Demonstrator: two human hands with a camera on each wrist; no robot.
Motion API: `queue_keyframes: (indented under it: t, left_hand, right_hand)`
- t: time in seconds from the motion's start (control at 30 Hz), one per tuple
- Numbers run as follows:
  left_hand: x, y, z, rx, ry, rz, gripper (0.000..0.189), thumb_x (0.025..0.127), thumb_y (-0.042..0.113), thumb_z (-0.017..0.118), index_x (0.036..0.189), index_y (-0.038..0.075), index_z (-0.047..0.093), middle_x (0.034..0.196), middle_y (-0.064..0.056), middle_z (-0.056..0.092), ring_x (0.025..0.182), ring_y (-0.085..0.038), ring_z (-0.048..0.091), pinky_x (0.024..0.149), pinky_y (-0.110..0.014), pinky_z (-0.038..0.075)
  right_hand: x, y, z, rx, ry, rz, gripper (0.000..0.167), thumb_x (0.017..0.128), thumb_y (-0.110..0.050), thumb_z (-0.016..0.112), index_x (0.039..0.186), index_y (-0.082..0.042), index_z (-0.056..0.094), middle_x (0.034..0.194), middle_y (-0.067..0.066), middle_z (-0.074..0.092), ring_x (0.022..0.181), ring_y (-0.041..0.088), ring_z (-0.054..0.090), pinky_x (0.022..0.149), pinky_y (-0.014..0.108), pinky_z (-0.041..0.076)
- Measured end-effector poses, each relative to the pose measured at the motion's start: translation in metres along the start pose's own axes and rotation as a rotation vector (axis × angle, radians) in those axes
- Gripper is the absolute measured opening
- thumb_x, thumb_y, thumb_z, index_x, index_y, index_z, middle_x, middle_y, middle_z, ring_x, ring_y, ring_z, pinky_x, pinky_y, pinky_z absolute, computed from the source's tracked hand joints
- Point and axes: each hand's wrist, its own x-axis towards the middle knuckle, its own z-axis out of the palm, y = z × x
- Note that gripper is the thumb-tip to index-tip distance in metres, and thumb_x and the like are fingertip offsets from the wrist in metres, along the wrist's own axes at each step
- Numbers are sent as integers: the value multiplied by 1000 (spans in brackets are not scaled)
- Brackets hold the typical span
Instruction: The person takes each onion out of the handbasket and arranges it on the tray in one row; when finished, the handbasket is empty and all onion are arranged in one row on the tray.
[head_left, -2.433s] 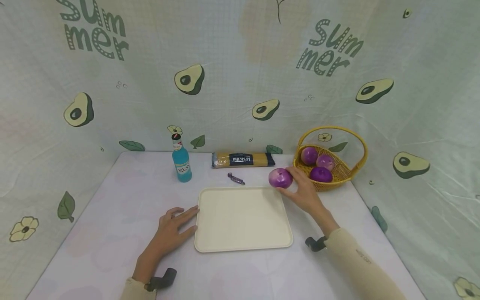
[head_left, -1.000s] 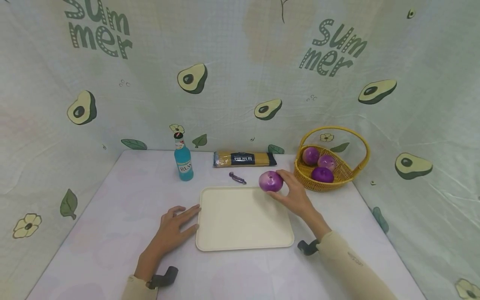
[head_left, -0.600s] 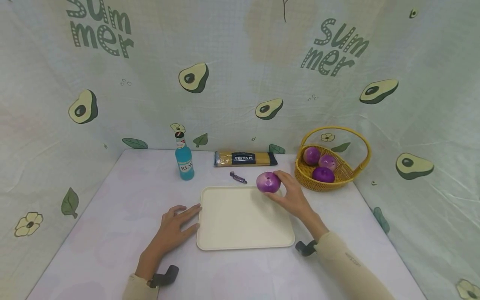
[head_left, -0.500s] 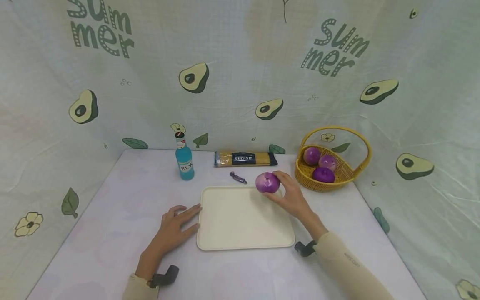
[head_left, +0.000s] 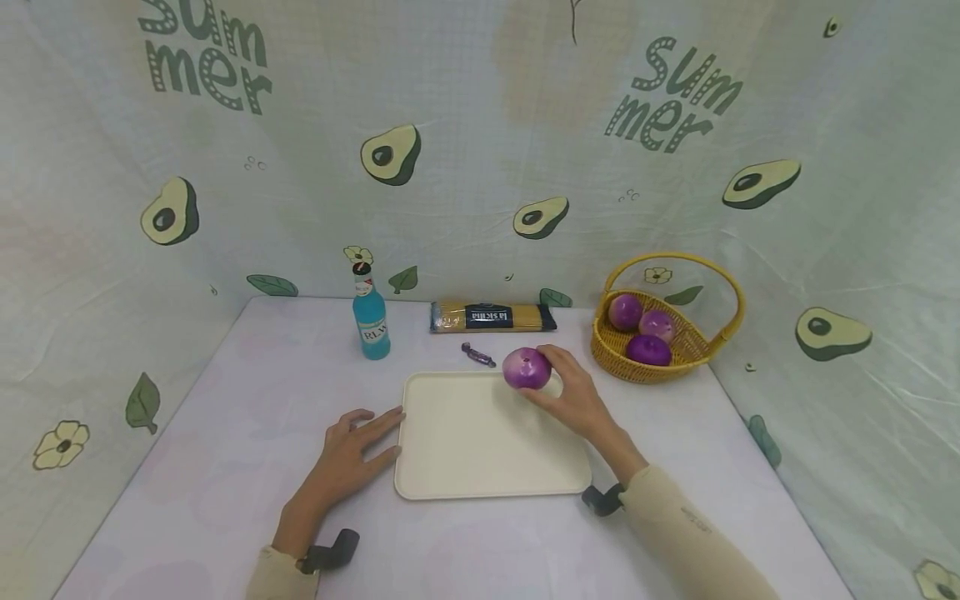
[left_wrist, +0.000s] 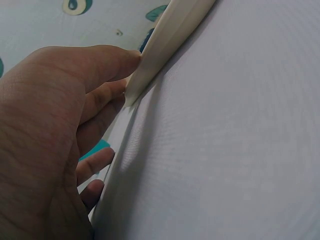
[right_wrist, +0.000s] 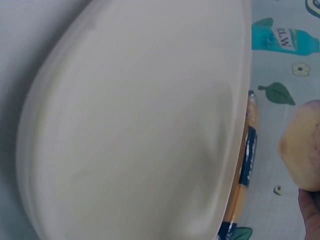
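Note:
In the head view my right hand [head_left: 570,398] holds a purple onion [head_left: 527,368] between thumb and fingers, over the far right part of a cream tray [head_left: 491,442]. The right wrist view catches the pale yellowish underside of the onion [right_wrist: 302,147], with only a bit of the hand [right_wrist: 311,215] at the frame's edge. My left hand [head_left: 347,458] rests at the tray's left side, fingertips touching the rim. Up close in the left wrist view, the thumb and fingers of the left hand [left_wrist: 65,100] meet the tray's rim [left_wrist: 160,50] without curling round it.
At the back right stands a yellow wicker basket [head_left: 637,371] with 3 purple onions inside. A packet of spaghetti [head_left: 491,317] lies along the back edge, with a wrapped candy [head_left: 477,355] in front. A blue bottle [head_left: 372,325] stands at the back left.
My right hand has carried the onion leftward and slightly nearer, from beside the basket to over the tray's far edge. The left hand stays at the tray's rim.

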Motion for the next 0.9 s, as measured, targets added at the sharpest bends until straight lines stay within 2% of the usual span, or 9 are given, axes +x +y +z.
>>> queue_keyframes:
  t: [0.6,0.9]
  left_hand:
    - [1,0,-1,-21,-4,-10,59,92,47,68,148,35,51,145,10,54,136,-29,34,108,-57,22]
    - [0,-3,1,-23,-14,-11,59,93,51,65,148,38,49,147,13,53,138,-29,32,110,-58,20]
  right_hand:
    - [3,-11,14,57,-8,-37,77,83,-40,83,145,-9,49,149,9,47,136,30,45,108,54,38]
    - [5,-25,23,56,-29,-17,75,82,-43,83,144,-17,50,148,4,48,136,27,45,106,56,40]
